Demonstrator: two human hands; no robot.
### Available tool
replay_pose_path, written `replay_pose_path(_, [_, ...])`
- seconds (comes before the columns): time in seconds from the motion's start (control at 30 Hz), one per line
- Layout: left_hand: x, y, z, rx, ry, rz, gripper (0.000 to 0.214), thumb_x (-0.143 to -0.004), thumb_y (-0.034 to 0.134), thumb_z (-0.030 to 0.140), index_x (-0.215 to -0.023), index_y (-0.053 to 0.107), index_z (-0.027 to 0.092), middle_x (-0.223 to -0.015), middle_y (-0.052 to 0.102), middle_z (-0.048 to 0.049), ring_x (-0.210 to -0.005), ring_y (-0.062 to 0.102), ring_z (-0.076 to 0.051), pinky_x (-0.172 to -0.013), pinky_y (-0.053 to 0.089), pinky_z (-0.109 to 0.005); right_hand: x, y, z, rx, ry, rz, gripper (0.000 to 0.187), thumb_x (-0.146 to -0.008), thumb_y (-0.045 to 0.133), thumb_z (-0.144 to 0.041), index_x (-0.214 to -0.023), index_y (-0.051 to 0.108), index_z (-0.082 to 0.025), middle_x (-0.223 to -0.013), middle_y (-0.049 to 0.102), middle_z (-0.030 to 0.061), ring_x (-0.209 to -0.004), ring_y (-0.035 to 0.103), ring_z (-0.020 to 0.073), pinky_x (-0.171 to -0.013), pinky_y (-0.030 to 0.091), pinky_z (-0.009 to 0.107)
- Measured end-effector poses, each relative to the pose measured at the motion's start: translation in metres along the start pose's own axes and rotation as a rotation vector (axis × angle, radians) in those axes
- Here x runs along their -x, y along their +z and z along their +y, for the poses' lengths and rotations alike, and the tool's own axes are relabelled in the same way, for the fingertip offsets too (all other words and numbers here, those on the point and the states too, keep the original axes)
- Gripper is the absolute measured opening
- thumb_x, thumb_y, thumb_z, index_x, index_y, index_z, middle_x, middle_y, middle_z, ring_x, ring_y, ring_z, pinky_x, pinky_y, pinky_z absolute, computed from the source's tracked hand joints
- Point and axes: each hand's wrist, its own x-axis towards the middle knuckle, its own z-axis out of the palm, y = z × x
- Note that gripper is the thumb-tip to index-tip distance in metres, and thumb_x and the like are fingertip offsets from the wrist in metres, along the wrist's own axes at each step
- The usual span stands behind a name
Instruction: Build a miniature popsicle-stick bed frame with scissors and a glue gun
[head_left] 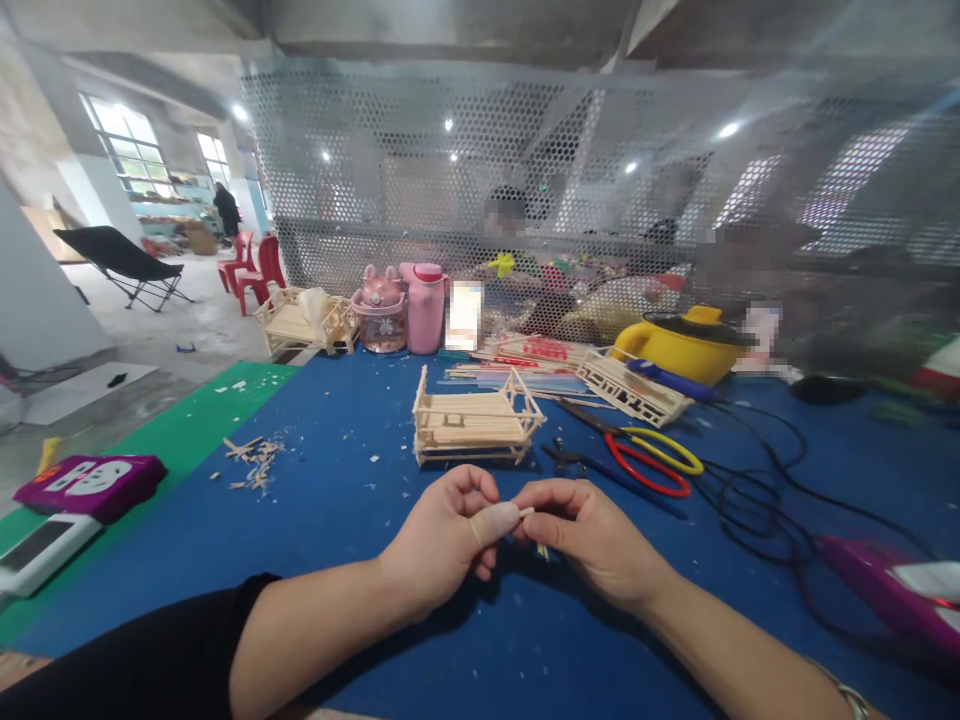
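Note:
My left hand (446,535) and my right hand (589,535) meet over the blue table cover (345,520), fingers curled. Both pinch a small piece of wooden stick (529,515) between their fingertips; another bit of stick pokes out below the right fingers. Just beyond the hands stands a small wooden stick model like a bed frame (472,420).
Red and yellow handled pliers (649,460) and black cables (757,490) lie to the right. Stick scraps (255,460) lie at left. A purple power strip (86,482), pink bottles (424,305), a yellow pot (686,345), loose sticks and other stick models stand around. A mesh screen rises behind.

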Motion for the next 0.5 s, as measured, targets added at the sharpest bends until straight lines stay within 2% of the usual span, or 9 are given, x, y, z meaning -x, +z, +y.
replay_pose_path(0.1, [0.006, -0.003, 0.004, -0.133, 0.061, 0.043, 0.036, -0.071, 0.065, 0.045, -0.080, 0.042, 0.019, -0.063, 0.058, 0.0040, -0.039, 0.043, -0.004, -0.039, 0.034, -0.018, -0.005, 0.000, -0.008, 0.067, -0.090, 0.033, 0.027, -0.072, 0.067, -0.042, -0.075, 0.067, -0.016, -0.067, 0.065, 0.0016, -0.064, 0.058, 0.0110, -0.063, 0.045, 0.024])
replay_pose_path(0.17, [0.008, -0.010, 0.011, -0.293, 0.234, 0.133, 0.027, -0.077, 0.060, 0.043, -0.080, 0.047, 0.019, -0.065, 0.055, 0.0032, -0.046, 0.044, -0.005, -0.044, 0.036, -0.019, -0.014, 0.000, -0.014, 0.139, -0.154, 0.100, 0.026, -0.077, 0.062, -0.042, -0.079, 0.064, -0.016, -0.076, 0.067, 0.0032, -0.070, 0.061, 0.0126, -0.067, 0.047, 0.025])
replay_pose_path(0.2, [0.007, -0.016, 0.017, -0.373, 0.368, 0.204, 0.024, -0.079, 0.058, 0.041, -0.078, 0.049, 0.018, -0.063, 0.051, 0.0036, -0.049, 0.043, -0.006, -0.047, 0.037, -0.020, -0.019, 0.001, -0.016, 0.186, -0.183, 0.127, 0.026, -0.079, 0.059, -0.042, -0.081, 0.062, -0.017, -0.079, 0.068, 0.0038, -0.074, 0.062, 0.0136, -0.069, 0.048, 0.026])
replay_pose_path(0.27, [0.001, -0.032, 0.030, -0.402, 0.666, 0.441, 0.021, -0.080, 0.058, 0.038, -0.083, 0.048, 0.020, -0.070, 0.050, 0.0030, -0.059, 0.046, -0.008, -0.054, 0.039, -0.020, -0.030, 0.005, -0.018, 0.310, -0.229, 0.147, 0.022, -0.081, 0.055, -0.040, -0.082, 0.059, -0.018, -0.079, 0.067, 0.0034, -0.075, 0.063, 0.0148, -0.071, 0.049, 0.028])
replay_pose_path(0.33, [-0.010, -0.052, 0.041, -0.394, 0.777, 0.652, 0.020, -0.082, 0.055, 0.038, -0.087, 0.046, 0.021, -0.070, 0.047, 0.0038, -0.060, 0.046, -0.008, -0.055, 0.039, -0.020, -0.041, 0.011, -0.014, 0.453, -0.257, 0.154, 0.018, -0.083, 0.052, -0.035, -0.082, 0.059, -0.019, -0.075, 0.066, 0.0016, -0.070, 0.063, 0.0146, -0.069, 0.050, 0.029])
replay_pose_path(0.4, [-0.022, -0.070, 0.046, -0.417, 0.724, 0.714, 0.020, -0.083, 0.052, 0.038, -0.087, 0.046, 0.020, -0.073, 0.048, 0.0025, -0.062, 0.046, -0.009, -0.055, 0.039, -0.020, -0.048, 0.017, -0.009, 0.549, -0.269, 0.190, 0.015, -0.083, 0.051, -0.031, -0.087, 0.060, -0.020, -0.073, 0.065, 0.0005, -0.066, 0.063, 0.0140, -0.067, 0.050, 0.028])
replay_pose_path(0.5, [-0.032, -0.084, 0.039, -0.410, 0.494, 0.620, 0.024, -0.086, 0.044, 0.043, -0.087, 0.048, 0.019, -0.077, 0.052, -0.0001, -0.066, 0.049, -0.010, -0.056, 0.041, -0.021, -0.053, 0.025, -0.003, 0.533, -0.260, 0.262, 0.017, -0.081, 0.053, -0.027, -0.097, 0.058, -0.021, -0.069, 0.065, -0.0015, -0.062, 0.064, 0.0139, -0.066, 0.050, 0.028])
